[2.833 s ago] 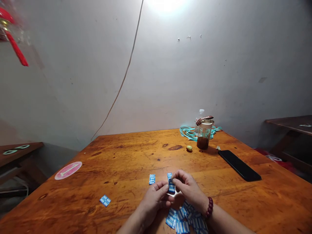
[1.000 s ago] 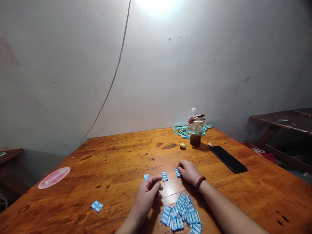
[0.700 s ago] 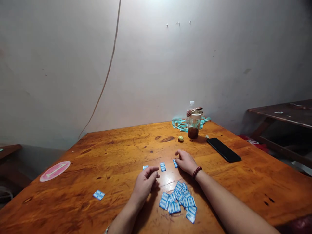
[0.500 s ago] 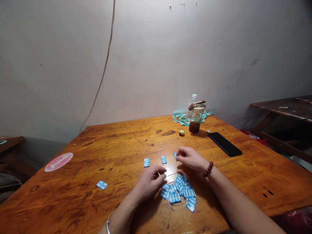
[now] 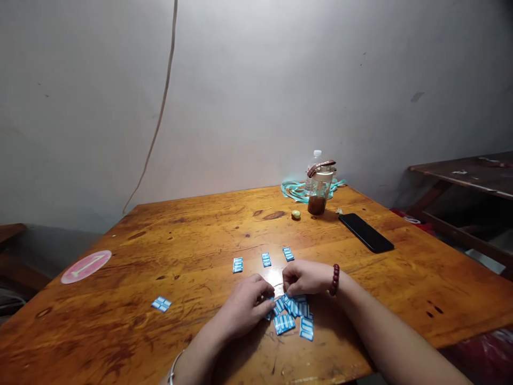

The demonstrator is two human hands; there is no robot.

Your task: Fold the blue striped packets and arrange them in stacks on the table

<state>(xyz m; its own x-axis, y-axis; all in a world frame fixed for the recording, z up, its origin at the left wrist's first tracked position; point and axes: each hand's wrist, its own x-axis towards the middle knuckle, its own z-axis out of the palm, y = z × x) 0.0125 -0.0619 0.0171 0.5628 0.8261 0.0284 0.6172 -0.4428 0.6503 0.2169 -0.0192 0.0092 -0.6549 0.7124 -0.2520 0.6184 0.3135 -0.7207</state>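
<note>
Both your hands, left (image 5: 249, 303) and right (image 5: 298, 278), meet the card pile (image 5: 284, 323), fingers curled; grip unclear.

A white numeral "1" on a pink oval sticker (image 5: 86, 267) at the left of the wooden counter (image 5: 200, 230), pale capitals reading "PORT" along the brown strap (image 5: 321, 167) of a drinking cup (image 5: 319, 194), reddish print on the clear bottle (image 5: 316, 159) behind it too small to read
</note>
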